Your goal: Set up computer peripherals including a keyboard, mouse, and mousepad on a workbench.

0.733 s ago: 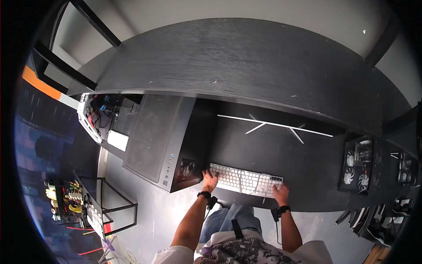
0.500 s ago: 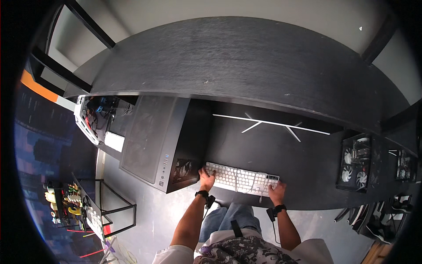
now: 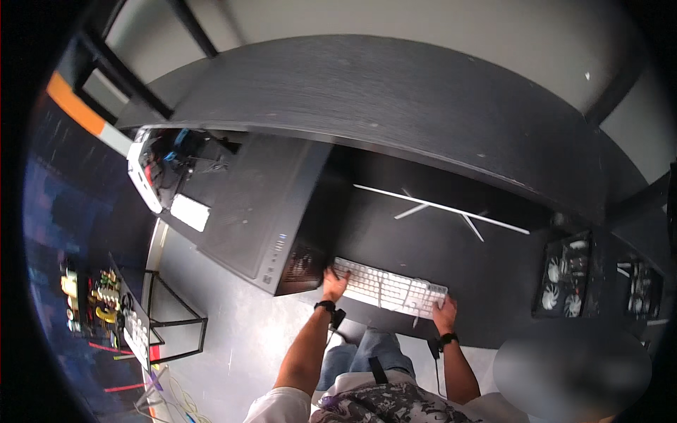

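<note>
A white keyboard [image 3: 395, 290] lies at the front of the black desk, its cable looped around the middle. At its left end my left hand [image 3: 336, 284] is closed, thumb on the top side. The right end is gripped by my right hand [image 3: 444, 314], thumb over the keys and the other fingers mostly hidden. I cannot tell whether the keyboard is lifted off the desk or resting on it. Just left of my left hand stands a large black computer case [image 3: 261, 211] with ports along its front edge.
Behind the keyboard is a thin white bar with angled legs [image 3: 444, 209]. A dark raised shelf [image 3: 367, 92] spans the back. To the right sits a case with white fans [image 3: 564, 278]; at the far left, an open white case [image 3: 144, 173]. A blurred grey oval [image 3: 571, 370] covers the lower right.
The whole view has turned and shifted slightly. Both hands keep their hold on the keyboard's ends, with little movement against the desk. A blurred oval now shows at the lower right.
</note>
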The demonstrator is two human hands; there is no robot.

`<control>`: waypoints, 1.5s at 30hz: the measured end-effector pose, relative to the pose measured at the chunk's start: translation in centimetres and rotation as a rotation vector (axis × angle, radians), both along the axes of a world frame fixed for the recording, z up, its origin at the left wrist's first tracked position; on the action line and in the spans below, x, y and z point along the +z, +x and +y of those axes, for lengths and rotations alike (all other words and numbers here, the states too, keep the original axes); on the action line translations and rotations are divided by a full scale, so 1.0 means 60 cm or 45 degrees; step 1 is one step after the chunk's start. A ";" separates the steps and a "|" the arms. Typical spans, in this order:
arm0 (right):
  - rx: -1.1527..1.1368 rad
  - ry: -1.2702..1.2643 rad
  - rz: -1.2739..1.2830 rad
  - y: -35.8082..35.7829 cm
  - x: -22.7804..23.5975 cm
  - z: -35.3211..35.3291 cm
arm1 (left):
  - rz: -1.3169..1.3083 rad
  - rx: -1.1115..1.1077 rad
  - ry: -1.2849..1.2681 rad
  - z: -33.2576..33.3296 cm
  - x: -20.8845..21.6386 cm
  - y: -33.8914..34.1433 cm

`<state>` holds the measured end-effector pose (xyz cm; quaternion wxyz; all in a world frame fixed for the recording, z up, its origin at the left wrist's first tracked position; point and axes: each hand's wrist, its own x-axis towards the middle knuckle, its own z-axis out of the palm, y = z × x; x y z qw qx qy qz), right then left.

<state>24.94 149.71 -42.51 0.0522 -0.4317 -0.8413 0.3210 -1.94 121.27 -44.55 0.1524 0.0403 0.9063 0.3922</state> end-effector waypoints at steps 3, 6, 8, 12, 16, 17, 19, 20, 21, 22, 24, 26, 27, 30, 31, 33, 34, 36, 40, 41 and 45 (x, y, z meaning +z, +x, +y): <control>0.051 0.022 0.051 0.065 -0.044 0.034 | -0.165 -0.083 -0.075 0.028 -0.013 0.043; 0.026 0.067 -0.016 0.093 -0.069 0.082 | -0.156 -0.181 0.063 0.026 -0.014 0.087; -0.057 0.129 -0.108 0.130 -0.110 0.123 | -0.393 -0.291 0.218 0.021 0.022 0.119; -0.097 0.166 -0.326 0.161 -0.130 0.155 | -0.703 -0.174 0.644 -0.113 -0.008 0.221; -0.228 0.139 -0.455 0.144 -0.122 0.170 | -0.451 0.469 0.606 -0.311 -0.138 0.372; -0.246 0.116 -0.435 0.148 -0.170 0.166 | -0.462 0.722 0.547 -0.380 -0.163 0.442; -0.120 -0.240 -0.407 0.138 -0.234 0.170 | -0.506 1.291 0.632 -0.475 -0.198 0.602; -0.066 -0.548 -0.392 0.141 -0.235 0.166 | -0.549 1.489 0.539 -0.484 -0.196 0.680; 0.014 -0.873 -0.370 0.118 -0.226 0.150 | -0.571 1.711 0.585 -0.497 -0.202 0.752; 0.065 -0.900 -0.404 0.107 -0.208 0.125 | -0.600 1.863 0.519 -0.504 -0.214 0.830; 0.206 -0.878 -0.524 0.102 -0.176 0.090 | -0.718 2.091 0.442 -0.491 -0.223 0.959; 0.287 -0.882 -0.620 0.080 -0.178 0.094 | -0.840 2.229 0.523 -0.425 -0.218 1.027; 0.264 -0.948 -0.672 0.100 -0.191 0.103 | -0.892 2.303 0.580 -0.396 -0.204 1.075; 0.561 -0.958 -0.811 0.030 -0.280 0.090 | -0.848 2.453 0.813 -0.346 -0.183 1.088; 0.618 -0.947 -0.841 -0.002 -0.273 0.062 | -0.833 2.515 0.830 -0.326 -0.183 1.088; 0.718 -0.835 -0.937 -0.064 -0.258 -0.003 | -0.821 2.551 1.010 -0.298 -0.179 1.087; 0.814 -0.783 -0.951 -0.091 -0.251 -0.044 | -0.809 2.512 1.103 -0.298 -0.180 1.083; 0.952 -0.743 -0.965 -0.160 -0.251 -0.134 | -0.744 2.494 1.180 -0.309 -0.181 1.055; 1.199 -0.701 -0.917 -0.253 -0.247 -0.282 | -0.501 2.445 1.283 -0.312 -0.173 1.006; 1.230 -0.701 -0.925 -0.274 -0.247 -0.330 | -0.481 2.473 1.287 -0.329 -0.166 0.999; 1.377 -0.781 -0.912 -0.315 -0.257 -0.491 | -0.251 2.654 1.300 -0.350 -0.133 1.006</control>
